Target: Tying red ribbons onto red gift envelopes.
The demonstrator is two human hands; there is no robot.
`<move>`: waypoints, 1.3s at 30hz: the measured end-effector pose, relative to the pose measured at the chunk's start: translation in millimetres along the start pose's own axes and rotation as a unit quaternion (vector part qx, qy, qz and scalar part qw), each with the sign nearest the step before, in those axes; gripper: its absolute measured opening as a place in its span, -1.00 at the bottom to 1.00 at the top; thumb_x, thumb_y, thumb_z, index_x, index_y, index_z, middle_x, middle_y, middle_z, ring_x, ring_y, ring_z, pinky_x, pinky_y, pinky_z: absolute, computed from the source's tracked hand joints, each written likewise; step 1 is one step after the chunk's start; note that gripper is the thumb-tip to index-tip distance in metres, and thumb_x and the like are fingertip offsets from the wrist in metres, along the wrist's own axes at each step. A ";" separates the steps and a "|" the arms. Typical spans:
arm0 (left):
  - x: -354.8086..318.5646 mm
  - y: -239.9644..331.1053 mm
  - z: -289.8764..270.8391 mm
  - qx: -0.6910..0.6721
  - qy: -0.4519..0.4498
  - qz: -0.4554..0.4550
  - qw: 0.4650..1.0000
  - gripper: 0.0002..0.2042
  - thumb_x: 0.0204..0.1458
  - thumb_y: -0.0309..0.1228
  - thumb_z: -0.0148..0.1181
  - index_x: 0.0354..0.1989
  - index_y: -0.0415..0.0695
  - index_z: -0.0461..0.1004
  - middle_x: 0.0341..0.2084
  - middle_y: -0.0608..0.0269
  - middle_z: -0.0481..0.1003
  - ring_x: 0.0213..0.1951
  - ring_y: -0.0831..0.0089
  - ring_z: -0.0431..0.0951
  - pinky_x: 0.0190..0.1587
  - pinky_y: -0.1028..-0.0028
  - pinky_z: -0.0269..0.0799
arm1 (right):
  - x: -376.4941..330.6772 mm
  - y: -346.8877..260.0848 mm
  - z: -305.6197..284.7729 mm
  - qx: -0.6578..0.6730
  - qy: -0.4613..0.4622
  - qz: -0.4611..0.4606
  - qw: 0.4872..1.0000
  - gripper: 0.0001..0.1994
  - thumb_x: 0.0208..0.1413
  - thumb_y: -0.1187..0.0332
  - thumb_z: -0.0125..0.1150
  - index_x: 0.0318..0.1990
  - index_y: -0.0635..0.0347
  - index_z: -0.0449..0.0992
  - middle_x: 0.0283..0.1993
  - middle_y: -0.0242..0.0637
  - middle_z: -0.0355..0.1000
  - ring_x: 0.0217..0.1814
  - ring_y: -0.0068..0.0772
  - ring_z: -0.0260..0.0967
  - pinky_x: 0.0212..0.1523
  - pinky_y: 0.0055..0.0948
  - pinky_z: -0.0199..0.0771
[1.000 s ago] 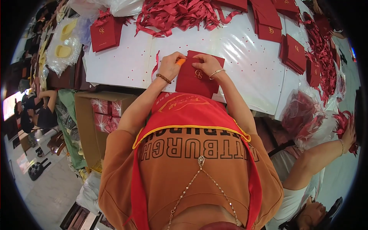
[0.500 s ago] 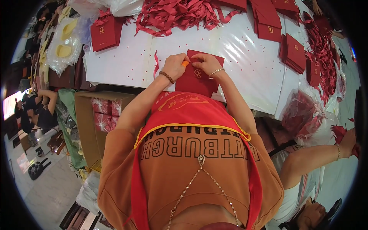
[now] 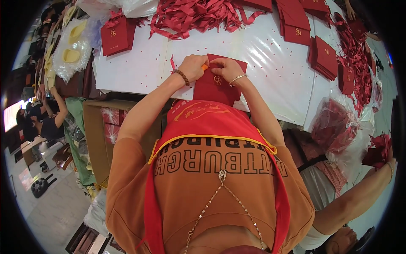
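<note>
A flat, dark red paper envelope (image 3: 218, 84) with a small gold emblem lies on the glossy white table (image 3: 139, 70), at its near edge. The left hand (image 3: 192, 67), a beaded bracelet on its wrist, rests at the envelope's upper left corner, fingers curled and pinching a small orange piece (image 3: 205, 67). The right hand (image 3: 226, 67), wearing a thin metal bangle, presses on the envelope's top edge with fingers bent; whether they grip anything I cannot tell. Beyond the envelope sprawls a tangled heap of red ribbons (image 3: 194, 15); right of it sit neat stacks of matching envelopes (image 3: 323, 57).
</note>
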State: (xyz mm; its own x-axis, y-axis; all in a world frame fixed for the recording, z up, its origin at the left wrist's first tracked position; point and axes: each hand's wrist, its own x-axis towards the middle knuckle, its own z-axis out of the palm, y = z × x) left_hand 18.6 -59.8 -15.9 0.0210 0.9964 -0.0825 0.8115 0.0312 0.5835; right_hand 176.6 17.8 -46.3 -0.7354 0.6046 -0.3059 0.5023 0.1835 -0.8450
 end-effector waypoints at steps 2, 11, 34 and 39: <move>1.6 3.9 4.6 0.029 0.011 0.014 0.999 -0.93 -0.15 -0.52 0.02 -0.48 -0.21 0.41 -0.53 0.03 0.47 -0.41 0.13 0.48 -0.35 0.30 0.35 | 2.6 5.0 1.0 0.003 -0.002 0.004 1.000 -0.66 -0.16 0.27 0.20 -0.13 -0.01 0.47 -0.18 -0.18 0.43 -0.14 -0.22 0.37 -0.14 -0.35 0.33; 5.7 16.1 8.1 0.037 0.061 0.019 0.997 -0.88 -0.17 -0.42 0.07 -0.47 -0.20 0.38 -0.64 0.10 0.44 -0.50 0.14 0.45 -0.42 0.29 0.34 | 0.3 10.5 2.2 0.039 0.016 -0.005 0.999 -0.68 -0.16 0.27 0.21 -0.17 0.03 0.46 -0.31 -0.19 0.45 -0.23 -0.25 0.40 -0.18 -0.37 0.34; 66.3 -26.7 -19.2 -0.135 -0.419 0.026 0.897 -0.86 -0.15 -0.45 0.11 -0.41 -0.22 0.48 -0.36 0.27 0.40 -0.27 0.49 0.37 -0.14 0.55 0.22 | -36.1 -40.4 -4.6 -0.086 0.078 -0.092 0.989 -0.76 -0.20 0.28 0.25 -0.34 0.10 0.40 -0.51 -0.28 0.44 -0.42 -0.23 0.37 -0.33 -0.32 0.22; 60.5 -22.2 -17.3 -0.155 -0.326 0.036 0.932 -0.90 -0.15 -0.45 0.11 -0.48 -0.21 0.46 -0.34 0.25 0.37 -0.24 0.45 0.34 -0.12 0.52 0.20 | -26.9 -25.8 -4.7 -0.052 0.081 -0.067 0.993 -0.74 -0.21 0.27 0.25 -0.34 0.14 0.42 -0.46 -0.21 0.45 -0.34 -0.18 0.40 -0.36 -0.29 0.36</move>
State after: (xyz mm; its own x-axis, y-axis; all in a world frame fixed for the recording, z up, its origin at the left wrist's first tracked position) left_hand -8.2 1.1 -19.8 0.5015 0.7400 -0.4482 0.5884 0.0881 0.8037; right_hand 185.5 0.5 -14.2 -0.7205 0.6843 -0.1123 0.4556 0.3451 -0.8205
